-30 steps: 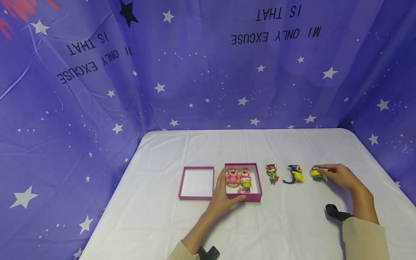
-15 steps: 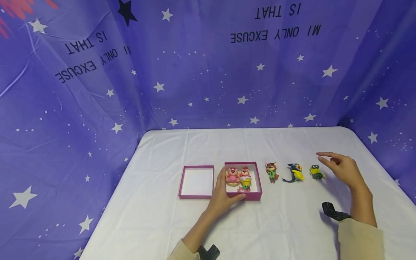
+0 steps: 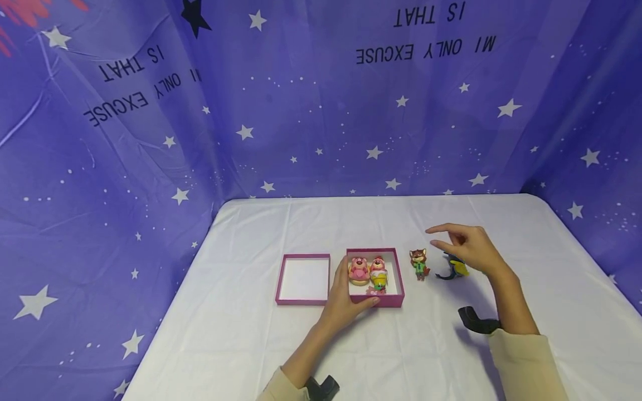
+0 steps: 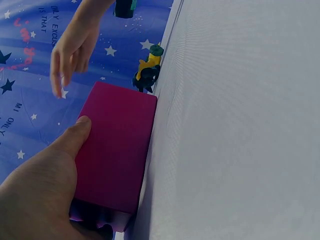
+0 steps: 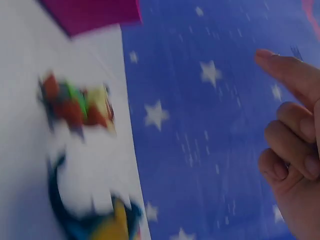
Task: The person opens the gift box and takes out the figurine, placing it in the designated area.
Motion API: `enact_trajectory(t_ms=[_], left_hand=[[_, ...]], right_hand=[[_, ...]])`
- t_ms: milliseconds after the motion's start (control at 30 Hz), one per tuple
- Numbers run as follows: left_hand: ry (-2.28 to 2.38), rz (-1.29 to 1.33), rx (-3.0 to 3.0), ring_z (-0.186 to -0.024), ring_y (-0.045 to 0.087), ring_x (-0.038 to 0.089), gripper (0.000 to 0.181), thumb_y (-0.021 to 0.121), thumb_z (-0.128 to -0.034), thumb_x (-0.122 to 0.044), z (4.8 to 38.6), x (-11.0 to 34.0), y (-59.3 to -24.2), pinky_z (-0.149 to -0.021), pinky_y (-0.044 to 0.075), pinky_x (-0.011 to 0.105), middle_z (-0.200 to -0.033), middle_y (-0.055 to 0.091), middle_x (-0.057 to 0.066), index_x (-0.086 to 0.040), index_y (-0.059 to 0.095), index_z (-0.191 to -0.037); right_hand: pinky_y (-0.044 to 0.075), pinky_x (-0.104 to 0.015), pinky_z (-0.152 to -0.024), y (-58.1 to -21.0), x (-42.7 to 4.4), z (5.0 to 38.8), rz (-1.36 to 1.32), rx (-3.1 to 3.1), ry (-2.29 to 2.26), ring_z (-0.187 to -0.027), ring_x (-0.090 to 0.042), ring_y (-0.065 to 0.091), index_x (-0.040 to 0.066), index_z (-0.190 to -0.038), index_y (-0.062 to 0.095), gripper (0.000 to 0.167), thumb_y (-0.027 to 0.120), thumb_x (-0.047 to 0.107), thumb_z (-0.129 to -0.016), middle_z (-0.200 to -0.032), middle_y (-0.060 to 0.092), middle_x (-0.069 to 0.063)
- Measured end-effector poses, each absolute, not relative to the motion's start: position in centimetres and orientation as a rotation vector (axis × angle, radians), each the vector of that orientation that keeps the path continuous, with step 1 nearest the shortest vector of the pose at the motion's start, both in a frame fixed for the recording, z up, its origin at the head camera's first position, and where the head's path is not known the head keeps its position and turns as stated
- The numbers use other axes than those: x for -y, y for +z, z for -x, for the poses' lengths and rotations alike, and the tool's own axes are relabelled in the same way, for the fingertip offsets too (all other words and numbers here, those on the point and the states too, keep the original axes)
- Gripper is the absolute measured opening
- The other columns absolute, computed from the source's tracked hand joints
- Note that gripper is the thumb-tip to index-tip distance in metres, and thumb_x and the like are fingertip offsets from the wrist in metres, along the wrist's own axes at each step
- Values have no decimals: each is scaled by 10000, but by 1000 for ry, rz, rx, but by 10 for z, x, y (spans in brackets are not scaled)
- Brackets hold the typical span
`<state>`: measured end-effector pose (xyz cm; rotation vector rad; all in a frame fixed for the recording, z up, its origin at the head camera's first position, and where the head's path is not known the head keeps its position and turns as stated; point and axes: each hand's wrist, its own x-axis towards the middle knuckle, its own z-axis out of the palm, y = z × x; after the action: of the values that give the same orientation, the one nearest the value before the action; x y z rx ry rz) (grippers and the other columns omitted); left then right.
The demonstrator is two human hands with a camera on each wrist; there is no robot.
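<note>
My left hand (image 3: 342, 298) grips a magenta box (image 3: 398, 278) by its front left corner, thumb along the front wall. Two pink bear figurines lie inside, a left one (image 3: 359, 270) and one with a yellow cone (image 3: 378, 275); a small pink and green piece is partly hidden at the front wall. My right hand (image 3: 473, 248) hovers with thumb and forefinger apart, holding nothing. Beneath it lies a blue and yellow figurine (image 3: 456, 268), partly covered. A fox figurine (image 3: 419, 264) lies between that one and the box. The yellow-green goggled figurine is hidden by my right arm in the head view.
The box's other half (image 3: 278, 281), a shallow magenta tray with a white inside, lies left of the box. A white cloth (image 3: 411, 345) covers the table. Blue star-printed curtains (image 3: 321, 111) enclose the back and sides.
My right hand has left the yellow-green goggled figurine, lifted, and swung left over the blue and yellow one. My left hand has stayed on the box.
</note>
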<state>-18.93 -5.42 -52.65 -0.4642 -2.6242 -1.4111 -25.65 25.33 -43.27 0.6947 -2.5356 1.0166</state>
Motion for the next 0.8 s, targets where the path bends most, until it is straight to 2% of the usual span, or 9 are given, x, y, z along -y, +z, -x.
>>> enact_trajectory(t_ms=[133,267,367,500,633,800], left_hand=[[-1408,466,2623,-1359,221,282,1091,738,-720,-499,189,54,-526,-1045,283,480,-1523,143,74,-104,71,-1487],[-1410,476,2616,-1357,226,277,1089,733,-721,-506,189,55,-526,-1047,283,474,-1522,141,72,-112,68,-1488],[-1410,487,2610,-1356,226,279,1085,727,-726,-509,189,55,-526,-1046,285,475,-1523,136,75,-109,65,-1487],[-1420,500,2604,-1356,220,286,1080,726,-731,-499,190,55,-526,-1044,288,480,-1524,129,81,-99,64,-1486],[-1414,500,2610,-1357,216,288,1081,719,-732,-508,190,55,-526,-1046,287,476,-1524,126,81,-95,62,-1486],[-1400,508,2605,-1355,219,297,1082,712,-730,-523,190,56,-526,-1047,284,480,-1522,135,95,-97,66,-1486]], right_hand=[[273,-223,-410,-436,-223,260,-976,2520,1083,-457,-29,283,200,-1006,713,239,746,133,-779,-519,314,121],[302,-250,-545,-444,-197,261,-1183,2561,1062,-461,-7,297,232,-1000,712,253,767,191,-757,-507,318,154],[268,-298,-631,-450,-182,263,-1300,2611,1028,-465,2,281,236,-1011,713,292,784,201,-730,-504,305,153],[266,-307,-628,-457,-171,264,-1406,2674,998,-491,-34,324,249,-1031,710,338,789,171,-712,-533,403,66],[309,-257,-582,-463,-166,263,-1495,2728,923,-565,-111,423,244,-1056,705,351,781,186,-718,-709,575,-4],[337,-265,-621,-464,-162,259,-1504,2782,825,-635,-107,452,269,-1071,703,362,776,206,-722,-797,602,52]])
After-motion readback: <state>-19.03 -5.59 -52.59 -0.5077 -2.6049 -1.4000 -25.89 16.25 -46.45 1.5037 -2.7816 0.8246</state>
